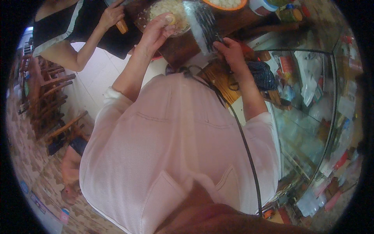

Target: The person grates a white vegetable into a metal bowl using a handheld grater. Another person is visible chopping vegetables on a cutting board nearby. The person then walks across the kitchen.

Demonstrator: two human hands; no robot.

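At the top of the view, my left hand (159,30) holds a small pale yellow, rounded piece between thumb and fingers. It is over a round container (187,29) of pale chopped pieces (166,7). To its right, my right hand (230,51) grips the end of a broad, blurred metal blade (201,25), which looks like a cleaver or a similar flat tool; its kind is not certain. The blade reaches up beside the container's right edge. An orange-rimmed bowl (241,6) of similar pale pieces stands beyond the blade.
A co-worker's hand (112,14) holds a wooden-handled tool (121,27) at the upper left. A white tub (261,7) and jar (293,15) stand at the upper right. Wooden chairs (49,87) are at left, a glass case (304,122) at right. A black cable (245,140) crosses my shirt.
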